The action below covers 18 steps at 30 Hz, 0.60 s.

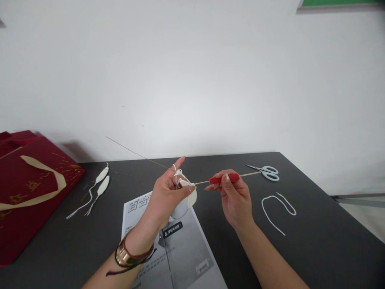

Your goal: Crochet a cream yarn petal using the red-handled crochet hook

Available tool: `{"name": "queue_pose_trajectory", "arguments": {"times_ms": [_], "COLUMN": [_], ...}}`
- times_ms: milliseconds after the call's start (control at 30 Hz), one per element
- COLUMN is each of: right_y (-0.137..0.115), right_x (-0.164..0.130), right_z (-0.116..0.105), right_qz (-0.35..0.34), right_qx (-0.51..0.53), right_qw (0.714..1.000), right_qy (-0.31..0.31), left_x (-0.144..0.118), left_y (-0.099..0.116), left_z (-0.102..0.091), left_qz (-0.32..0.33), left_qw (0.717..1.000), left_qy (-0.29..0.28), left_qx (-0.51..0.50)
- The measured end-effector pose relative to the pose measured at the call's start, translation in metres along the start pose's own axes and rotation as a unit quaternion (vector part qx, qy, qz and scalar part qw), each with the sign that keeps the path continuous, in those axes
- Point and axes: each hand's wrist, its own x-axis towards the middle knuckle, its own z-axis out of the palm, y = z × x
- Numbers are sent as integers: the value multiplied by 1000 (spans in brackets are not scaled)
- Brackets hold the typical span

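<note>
— What do we have in our hands, centre of the frame?

— Our left hand (167,194) pinches a small white crocheted piece (191,195) between thumb and fingers, with white yarn (178,171) looped over the raised index finger. Our right hand (234,196) is closed around a crochet hook (224,178) by its red handle, thumb pressed on top; the metal tip points left and meets the white piece just beside our left thumb.

— And that thin line running off to the upper left?

— A fine wire (132,151), slanting from behind our left hand toward the wall. Whether it is fixed to the piece we cannot tell.

— What lies under our hands?

— A printed sheet (180,249) in grey and white, flat on the dark table (315,249), lower centre. Our left wrist carries a gold bangle (126,256) and a dark cord.

— To the sides?

— Left of centre, two finished white leaf shapes (100,182) with trailing yarn tails lie side by side. At the far left edge sits a dark red gift bag (27,192) with a cream ribbon handle. To the right, pale blue scissors (267,171) rest near the table's back edge, blades pointing left — well apart from a loose curl of white yarn strand (278,208) lying lower right of our right hand.
</note>
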Motion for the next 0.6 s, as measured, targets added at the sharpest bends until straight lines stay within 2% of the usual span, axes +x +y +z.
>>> {"name": "queue_pose_trajectory", "arguments": {"times_ms": [133, 467, 600], "right_y": [-1, 0, 0], "right_x": [0, 1, 2], "right_z": [1, 4, 3], "right_qz": [6, 72, 88], "right_qx": [7, 68, 76], "right_qw": [1000, 994, 992], "right_qy": [9, 50, 45], "left_x": [0, 0, 0], "left_y": [-1, 0, 0], "left_z": [1, -2, -2], "left_qz": [1, 0, 1], "left_qw": [1000, 1000, 1000], "left_qy": [5, -9, -6], "left_qx": [4, 8, 4]}}
